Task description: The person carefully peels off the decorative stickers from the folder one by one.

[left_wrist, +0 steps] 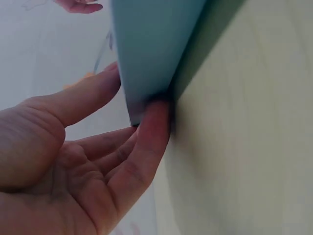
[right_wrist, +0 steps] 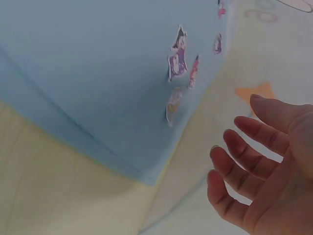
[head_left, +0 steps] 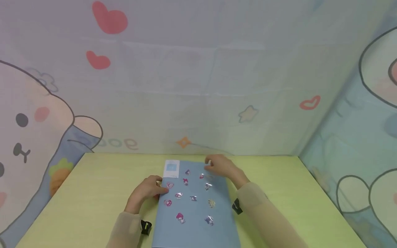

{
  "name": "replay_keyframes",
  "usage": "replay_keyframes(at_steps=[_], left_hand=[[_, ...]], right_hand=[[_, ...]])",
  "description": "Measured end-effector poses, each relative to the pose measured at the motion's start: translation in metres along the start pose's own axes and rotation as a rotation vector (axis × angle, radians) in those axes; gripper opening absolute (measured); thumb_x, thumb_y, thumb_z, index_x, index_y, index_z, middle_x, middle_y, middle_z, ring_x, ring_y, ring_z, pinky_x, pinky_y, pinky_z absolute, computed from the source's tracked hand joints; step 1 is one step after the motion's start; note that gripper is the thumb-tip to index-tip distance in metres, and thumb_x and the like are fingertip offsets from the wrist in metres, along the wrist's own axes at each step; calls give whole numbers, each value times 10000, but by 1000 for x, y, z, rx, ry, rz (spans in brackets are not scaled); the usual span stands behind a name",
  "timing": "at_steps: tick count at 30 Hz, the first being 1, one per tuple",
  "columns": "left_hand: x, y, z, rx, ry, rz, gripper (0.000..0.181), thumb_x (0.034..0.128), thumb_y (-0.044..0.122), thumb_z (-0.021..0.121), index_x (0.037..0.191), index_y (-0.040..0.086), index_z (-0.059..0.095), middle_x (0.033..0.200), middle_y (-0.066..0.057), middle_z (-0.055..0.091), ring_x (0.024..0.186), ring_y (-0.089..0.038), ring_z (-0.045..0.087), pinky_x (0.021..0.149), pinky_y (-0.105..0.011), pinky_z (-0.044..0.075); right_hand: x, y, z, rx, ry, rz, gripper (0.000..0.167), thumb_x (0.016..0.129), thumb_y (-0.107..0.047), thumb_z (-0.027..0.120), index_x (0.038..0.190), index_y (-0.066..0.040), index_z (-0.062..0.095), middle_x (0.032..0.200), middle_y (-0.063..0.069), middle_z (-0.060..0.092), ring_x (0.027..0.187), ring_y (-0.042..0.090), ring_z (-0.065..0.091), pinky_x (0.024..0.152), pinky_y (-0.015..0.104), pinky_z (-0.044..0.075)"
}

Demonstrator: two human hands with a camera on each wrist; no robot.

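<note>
A light-blue folder (head_left: 193, 230) lies on the table, its cover scattered with several small cartoon stickers (head_left: 180, 217). The left hand (head_left: 148, 190) grips the folder's left edge, thumb on top and fingers beneath. In the left wrist view, that hand (left_wrist: 102, 147) has the folder's edge (left_wrist: 146, 63) between thumb and fingers. Above the folder's upper right part hovers the right hand (head_left: 221, 166). In the right wrist view the right hand (right_wrist: 269, 161) has loosely bent, spread fingers holding nothing, apart from the folder (right_wrist: 98, 88).
A white label (head_left: 171, 168) with a blue square sits at the folder's top left corner. The yellow-green table (head_left: 273, 193) meets a cartoon-printed cloth backdrop (head_left: 192, 75) at the back. Black clips (head_left: 145, 227) show by both wrists.
</note>
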State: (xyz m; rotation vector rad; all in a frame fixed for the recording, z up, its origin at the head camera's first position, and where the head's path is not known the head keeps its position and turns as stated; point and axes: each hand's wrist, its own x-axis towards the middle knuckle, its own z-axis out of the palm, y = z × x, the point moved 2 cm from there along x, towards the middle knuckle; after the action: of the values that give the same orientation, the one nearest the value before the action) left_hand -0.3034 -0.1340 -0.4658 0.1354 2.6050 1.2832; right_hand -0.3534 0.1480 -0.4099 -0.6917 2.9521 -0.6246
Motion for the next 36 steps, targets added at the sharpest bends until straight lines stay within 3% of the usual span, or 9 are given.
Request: replay_keyframes(at_steps=[5, 10, 16, 22, 29, 36], left_hand=[[-2, 2, 3, 6, -14, -3, 456, 855, 142, 759, 1186, -114, 578, 769, -91, 645, 633, -200, 629, 635, -336, 517], [-5, 5, 6, 13, -16, 1, 434, 864, 130, 750, 1173, -117, 572, 758, -97, 639, 606, -208, 637, 619, -342, 526], [-7, 6, 12, -16, -19, -13, 425, 876, 106, 735, 1189, -112, 549, 756, -108, 632, 592, -217, 649, 587, -346, 552], [-6, 6, 14, -26, -15, -14, 438, 873, 97, 736, 1207, -112, 543, 738, -101, 637, 584, -213, 650, 561, -341, 557], [-7, 6, 15, -32, -22, -5, 451, 874, 95, 735, 1219, -115, 537, 743, -100, 638, 587, -213, 650, 566, -342, 558], [-9, 7, 15, -28, -21, -7, 446, 874, 93, 734, 1216, -113, 535, 751, -105, 632, 586, -213, 650, 568, -342, 558]], right_hand=[[14, -2, 17, 52, -33, 12, 240, 947, -207, 657, 1127, -49, 648, 860, 17, 599, 682, 153, 564, 597, 305, 498], [25, -6, 35, 22, -57, 0, 214, 961, -237, 638, 1120, -93, 650, 796, -20, 583, 585, 117, 566, 525, 278, 484], [34, -17, 47, -64, -33, -42, 132, 969, -260, 621, 1028, -149, 660, 844, -43, 616, 708, 108, 583, 665, 302, 495], [37, -24, 50, -130, -8, -54, 182, 965, -259, 629, 1094, -133, 658, 973, -1, 648, 923, 177, 606, 823, 365, 504], [41, -23, 56, -162, -21, -71, 169, 951, -248, 650, 1082, -142, 657, 1008, 6, 648, 970, 191, 606, 851, 375, 502], [41, -27, 58, -152, -26, -66, 75, 942, -194, 662, 994, -142, 649, 923, -18, 623, 881, 157, 591, 793, 335, 506]])
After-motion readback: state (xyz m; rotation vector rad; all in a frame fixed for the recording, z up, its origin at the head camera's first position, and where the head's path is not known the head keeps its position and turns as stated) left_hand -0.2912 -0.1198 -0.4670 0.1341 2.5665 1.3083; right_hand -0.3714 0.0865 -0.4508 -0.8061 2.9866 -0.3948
